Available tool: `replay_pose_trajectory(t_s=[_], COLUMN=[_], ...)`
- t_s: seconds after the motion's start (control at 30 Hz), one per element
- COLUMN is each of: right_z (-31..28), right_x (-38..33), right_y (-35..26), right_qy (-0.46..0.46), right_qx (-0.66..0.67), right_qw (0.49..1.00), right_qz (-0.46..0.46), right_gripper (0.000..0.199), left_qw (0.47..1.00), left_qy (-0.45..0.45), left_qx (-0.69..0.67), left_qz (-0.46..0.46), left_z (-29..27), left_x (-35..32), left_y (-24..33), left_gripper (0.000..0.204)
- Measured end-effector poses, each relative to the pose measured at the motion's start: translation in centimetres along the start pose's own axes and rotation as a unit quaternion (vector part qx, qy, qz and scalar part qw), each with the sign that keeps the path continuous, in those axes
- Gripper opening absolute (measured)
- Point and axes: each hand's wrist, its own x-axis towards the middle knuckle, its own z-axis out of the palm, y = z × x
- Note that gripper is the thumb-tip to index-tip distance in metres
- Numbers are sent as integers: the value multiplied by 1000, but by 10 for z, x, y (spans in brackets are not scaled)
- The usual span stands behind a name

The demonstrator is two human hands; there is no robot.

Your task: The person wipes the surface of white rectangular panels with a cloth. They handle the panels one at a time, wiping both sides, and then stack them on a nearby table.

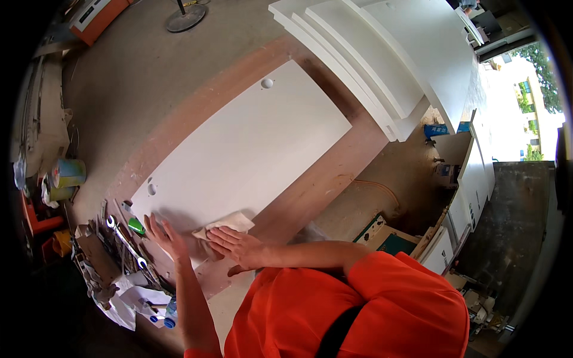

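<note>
Hands in view: two, both bare. Cloths: one, cream-coloured. The right hand is laid flat over the cloth, its fingers extended and its thumb spread to the side; the cloth is covered rather than clenched. The left hand is held open with fingers apart beside the near left corner of the white panel; whether the surface is touched by it cannot be told.

One panel is laid flat on the pinkish-brown bench, with the cloth resting on its near end. Two round recesses are counted along its left edge: a far recess and a near recess. Beyond the bench's far end, a stack of white boards is seen; at least four are counted, the exact total being uncertain.

To the left of the near end, one double-ended wrench is seen among mixed hand tools, with one green item just beside it. Two tins are noted farther left.

Markings: a multicoloured label is borne by the upper tin. Pale print is shown on a blue package at right, and small dark marks on the white upright boards below it.
</note>
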Motion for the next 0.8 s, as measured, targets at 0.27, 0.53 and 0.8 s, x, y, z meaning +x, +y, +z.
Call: replay_pose_trajectory(t_s=[0.27,0.53,0.8], right_z=[-87,-114,-98], right_x=[-115,-143,-218], right_y=[216,280,257], right_qy=[113,173,319], right_qx=[-170,-70,183], right_qw=[884,760,705], right_qz=[420,623,606], right_gripper=[90,79,41], left_qw=[973,938,878], left_qy=[47,85,145], left_qx=[-107,-193,-229], left_qz=[-201,-275,-394], left_z=[-49,-57,-84], left_x=[-137,-135,-100], left_y=[-33,-26,-61], left_gripper=[53,48,28])
